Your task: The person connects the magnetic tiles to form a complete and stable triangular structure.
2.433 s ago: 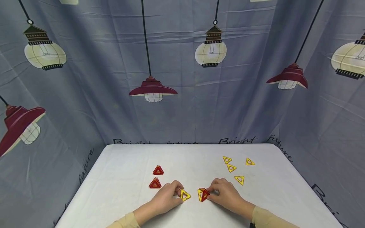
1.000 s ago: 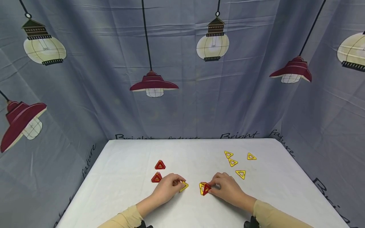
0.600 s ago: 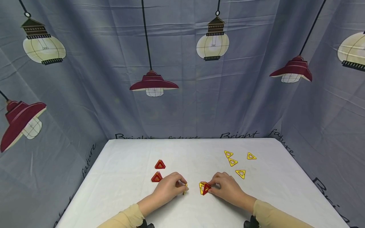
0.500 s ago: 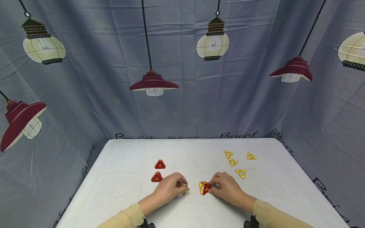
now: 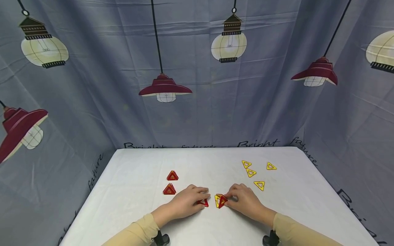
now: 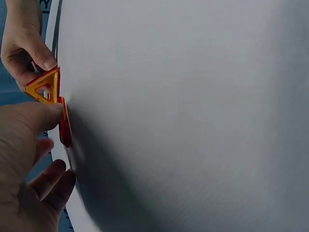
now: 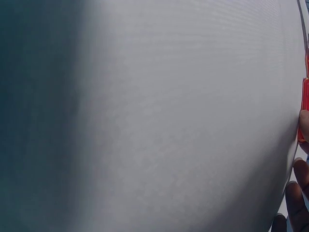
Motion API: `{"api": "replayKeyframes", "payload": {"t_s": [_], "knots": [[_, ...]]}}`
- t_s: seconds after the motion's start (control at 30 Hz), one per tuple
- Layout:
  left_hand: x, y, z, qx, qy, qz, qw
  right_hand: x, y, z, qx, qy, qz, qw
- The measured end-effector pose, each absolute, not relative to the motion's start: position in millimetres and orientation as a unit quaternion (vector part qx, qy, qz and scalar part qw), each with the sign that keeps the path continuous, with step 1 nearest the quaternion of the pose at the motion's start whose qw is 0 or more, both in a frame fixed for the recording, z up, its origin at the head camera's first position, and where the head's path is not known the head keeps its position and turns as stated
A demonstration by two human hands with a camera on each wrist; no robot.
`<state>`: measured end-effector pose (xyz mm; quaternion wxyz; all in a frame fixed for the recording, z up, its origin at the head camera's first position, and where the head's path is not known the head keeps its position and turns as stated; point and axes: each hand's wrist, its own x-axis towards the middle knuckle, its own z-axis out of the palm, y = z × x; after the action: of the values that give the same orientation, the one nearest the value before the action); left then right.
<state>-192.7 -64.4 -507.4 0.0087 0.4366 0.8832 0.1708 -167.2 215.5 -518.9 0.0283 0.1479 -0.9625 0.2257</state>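
My left hand (image 5: pixel 186 201) holds a red triangular tile (image 5: pixel 205 204) low over the white table, its fingers partly covering it. In the left wrist view the left thumb lies against this red tile (image 6: pixel 65 126), seen nearly edge-on. Just to the right, my right hand (image 5: pixel 244 200) pinches an upright piece of joined triangular tiles, with a red face (image 5: pixel 222 202) and a yellow face (image 5: pixel 217 201). A narrow gap separates the two in the head view. The right wrist view catches only fingertips (image 7: pixel 303 126) and a red tile (image 7: pixel 305 99) at its right edge.
Two red triangular pieces (image 5: pixel 172 176) (image 5: pixel 169 189) sit left of centre on the white table (image 5: pixel 138 171). Several yellow triangular tiles (image 5: pixel 259 185) lie flat at the back right. A grey curtain (image 5: pixel 197 123) printed with lamps hangs behind the table.
The tile in my left hand has turned from its yellow side through edge-on to show red. That hand has shifted slightly right, towards the joined tiles. My right hand keeps its hold.
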Motion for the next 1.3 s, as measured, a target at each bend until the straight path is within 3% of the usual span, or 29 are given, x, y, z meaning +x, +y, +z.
{"api": "replayKeyframes", "payload": {"t_s": [0.17,0.47,0.7,0.97,1.3], "knots": [[-196,-66,-504,0.494,0.860,0.124,-0.002,-167,216,-519,0.152,-0.962,0.224,0.030],[-198,-61,-500,0.511,0.858,0.015,-0.054,-167,217,-522,0.157,-0.962,0.220,0.037],[-199,-62,-503,0.461,0.878,0.126,-0.020,-168,215,-521,0.146,-0.964,0.222,0.030],[-194,-46,-514,0.314,0.869,0.376,0.071,-169,212,-519,0.131,-0.965,0.225,0.031],[-189,-25,-519,0.288,0.846,0.445,0.064,-169,208,-519,0.138,-0.967,0.208,0.046]]}}
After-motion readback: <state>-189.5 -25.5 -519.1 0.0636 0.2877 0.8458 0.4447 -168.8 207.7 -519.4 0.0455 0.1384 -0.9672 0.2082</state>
